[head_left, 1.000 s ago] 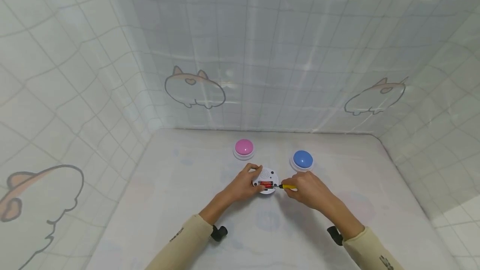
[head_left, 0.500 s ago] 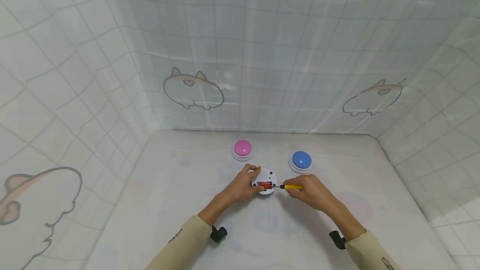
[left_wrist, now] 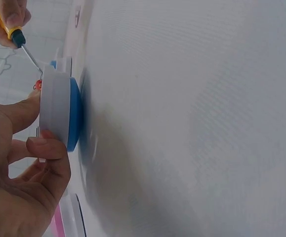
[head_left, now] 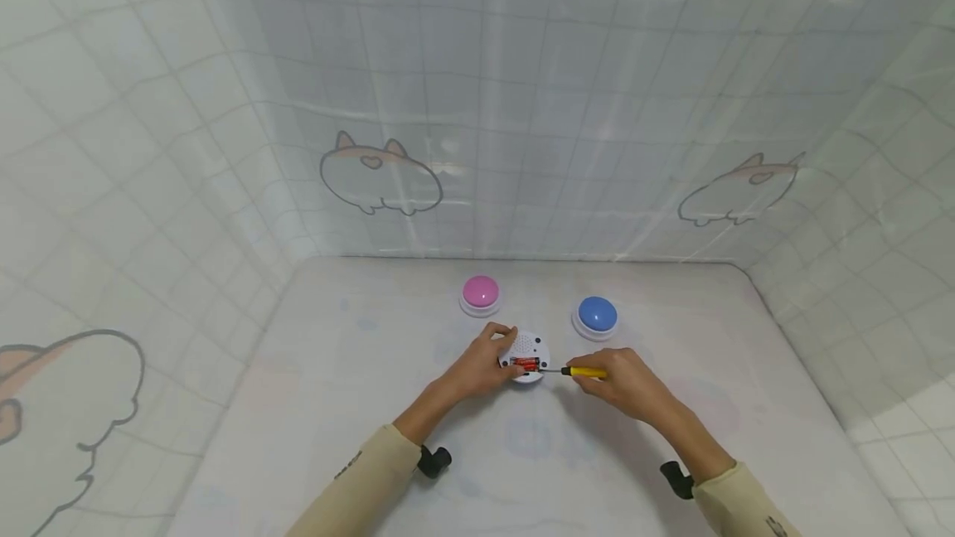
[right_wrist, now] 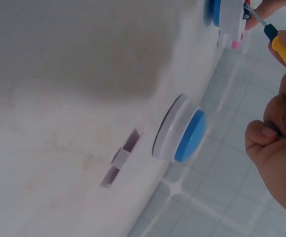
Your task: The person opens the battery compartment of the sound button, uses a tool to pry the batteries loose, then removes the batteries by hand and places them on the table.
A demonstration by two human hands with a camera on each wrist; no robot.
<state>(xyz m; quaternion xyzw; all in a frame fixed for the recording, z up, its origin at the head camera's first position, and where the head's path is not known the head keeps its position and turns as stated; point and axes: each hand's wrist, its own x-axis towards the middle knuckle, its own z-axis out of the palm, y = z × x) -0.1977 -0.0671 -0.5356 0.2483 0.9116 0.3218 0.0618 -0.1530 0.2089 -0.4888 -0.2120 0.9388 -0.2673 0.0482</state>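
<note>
A round push-button is upside down, its white base up and its blue dome toward the table in the left wrist view. My left hand grips it by the edge, the thumb beside red batteries in its open compartment. In the left wrist view, a bit of red battery sticks up past the base. My right hand holds a yellow-handled screwdriver. Its thin metal shaft points left, with the tip at the battery end of the compartment.
Behind the hands stand a pink push-button and a blue push-button, both dome up. In the right wrist view, a small pale strip with brownish ends lies on the white tabletop. Patterned sheeting rises behind.
The right hand and screwdriver have drawn slightly right, away from the button, showing more of the shaft. The left hand keeps its grip. The whole head view has shifted a little.
</note>
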